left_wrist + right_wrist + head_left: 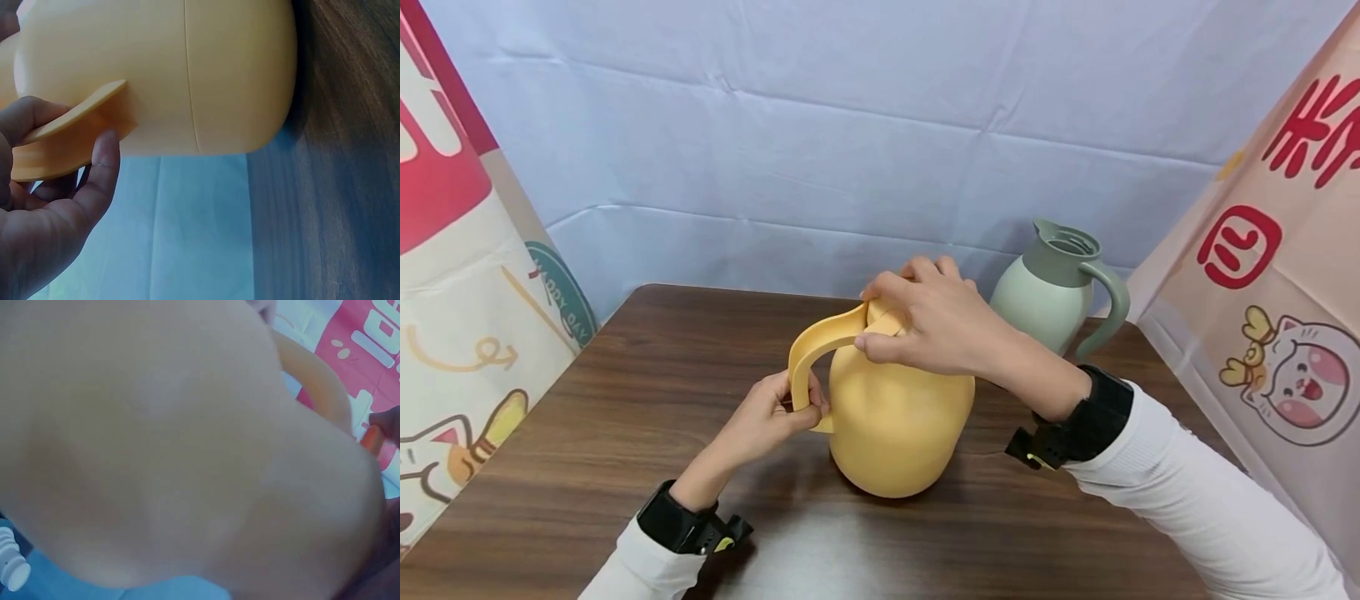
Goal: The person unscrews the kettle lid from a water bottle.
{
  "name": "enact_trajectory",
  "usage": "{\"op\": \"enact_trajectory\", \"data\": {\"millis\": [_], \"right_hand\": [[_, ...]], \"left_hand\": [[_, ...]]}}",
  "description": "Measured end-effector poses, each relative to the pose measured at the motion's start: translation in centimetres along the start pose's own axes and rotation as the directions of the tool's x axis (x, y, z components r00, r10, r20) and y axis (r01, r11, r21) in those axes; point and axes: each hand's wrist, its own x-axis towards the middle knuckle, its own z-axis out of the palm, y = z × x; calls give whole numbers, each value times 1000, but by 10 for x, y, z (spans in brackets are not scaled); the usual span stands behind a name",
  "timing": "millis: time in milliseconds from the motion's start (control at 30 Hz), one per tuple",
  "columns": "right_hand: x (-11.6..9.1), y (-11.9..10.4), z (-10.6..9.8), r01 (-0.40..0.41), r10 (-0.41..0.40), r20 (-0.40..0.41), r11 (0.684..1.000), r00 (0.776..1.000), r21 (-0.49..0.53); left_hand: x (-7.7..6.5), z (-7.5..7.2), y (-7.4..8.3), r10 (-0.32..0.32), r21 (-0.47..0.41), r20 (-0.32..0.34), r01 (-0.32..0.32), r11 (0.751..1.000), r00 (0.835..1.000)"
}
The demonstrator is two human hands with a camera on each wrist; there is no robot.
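A yellow thermos jug (895,433) stands upright on the brown table, its handle (802,367) to the left. My left hand (775,417) grips the lower part of that handle; in the left wrist view, the thumb and fingers of the left hand (56,219) wrap its curved strip. Over the jug's top curls my right hand (932,325), thumb on the near side and fingers on the far side. It covers most of the neck, so whether a lid sits there cannot be seen. The jug's yellow body (169,450) fills most of the right wrist view.
A green thermos jug (1045,292) with an uncovered threaded mouth stands behind and to the right, its handle facing right. The wooden table (700,367) ends at a pale cloth backdrop (775,150). In the right wrist view, a white ribbed piece (12,565) shows at lower left.
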Motion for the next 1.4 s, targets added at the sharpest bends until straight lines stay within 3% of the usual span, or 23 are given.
{"op": "enact_trajectory", "data": {"millis": [267,467,567,767,867,1000,1267,1400], "right_hand": [[-8,6,5,61,-57,-69,997,996,50],[-16,10,12,103,-57,-208,970,977,218],[-22,13,16,203,-120,-313,947,942,248],[-31,18,23,405,-265,-495,893,827,198],[-35,21,25,468,-300,-547,862,782,196],[-40,23,27,506,-306,-594,838,744,202],[-49,27,27,538,-315,-658,827,684,162],[-57,32,25,529,-292,-667,829,685,180]], "left_hand": [[0,1,1,-11,-3,-7,11,1000,1000],[0,1,2,-13,-4,-2,13,1000,1000],[1,1,3,-15,-5,-2,15,1000,1000],[0,1,6,-34,-7,-10,34,999,999],[-2,1,19,-35,-15,-8,35,999,999],[-4,0,35,-35,-12,-4,35,999,999],[-4,0,38,-44,-10,-12,44,999,999],[-5,0,38,-42,-16,-11,42,999,999]]}}
